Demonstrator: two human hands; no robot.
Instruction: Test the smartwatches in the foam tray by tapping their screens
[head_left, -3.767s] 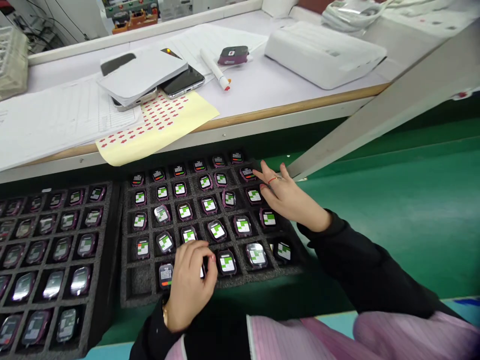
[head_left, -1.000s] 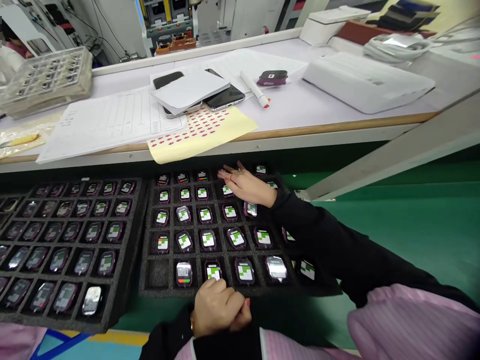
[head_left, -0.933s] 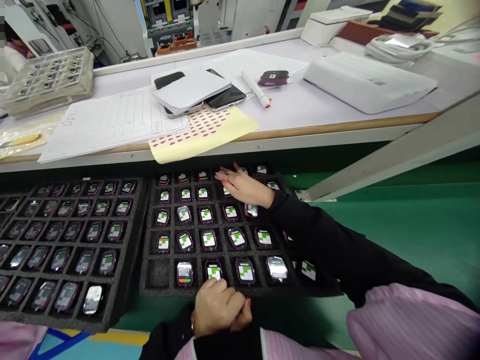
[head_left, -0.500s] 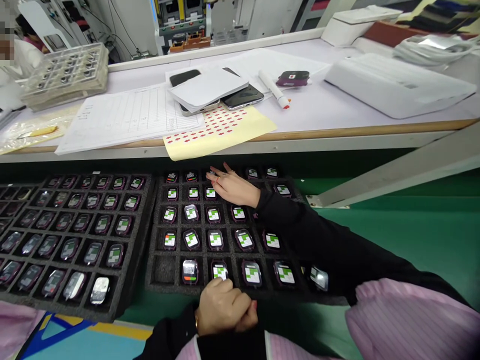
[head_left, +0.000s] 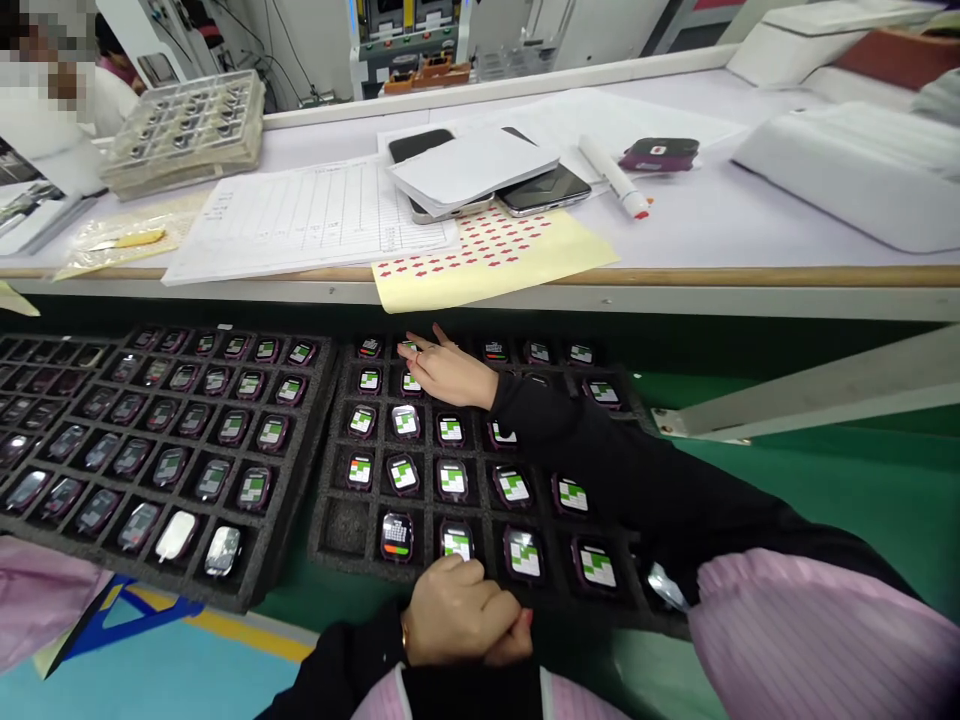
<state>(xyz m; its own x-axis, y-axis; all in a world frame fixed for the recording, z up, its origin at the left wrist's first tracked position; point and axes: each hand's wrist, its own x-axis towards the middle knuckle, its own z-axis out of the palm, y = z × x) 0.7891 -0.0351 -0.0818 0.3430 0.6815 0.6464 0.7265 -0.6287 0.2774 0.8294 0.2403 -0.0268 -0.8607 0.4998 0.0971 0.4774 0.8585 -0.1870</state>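
Note:
Fingers stretched and apart, my right hand [head_left: 454,374] reaches over the back of a black foam tray [head_left: 339,558]. Its fingertips are over a smartwatch [head_left: 409,347] in the back row, partly hiding it; whether they touch it I cannot tell. Closer to me, my left hand [head_left: 463,610] is curled into a fist at the tray's front edge, with nothing showing in it. Just beyond the fist lies a smartwatch [head_left: 456,541] with a green and white screen. Another smartwatch [head_left: 396,536], showing a red and green bar, sits left of that. My right sleeve covers several compartments.
A second foam tray [head_left: 296,470] with several watches is on the left. Above the trays runs a shelf [head_left: 697,250] bearing papers [head_left: 300,220], phones [head_left: 544,190], a marker [head_left: 613,178] and a clear parts box [head_left: 184,130]. A white metal brace [head_left: 817,385] slants at right. Another person is at upper left.
My right hand has moved left along the back row, from the third column toward the second. The view has shifted somewhat. My left hand stays closed at the front edge.

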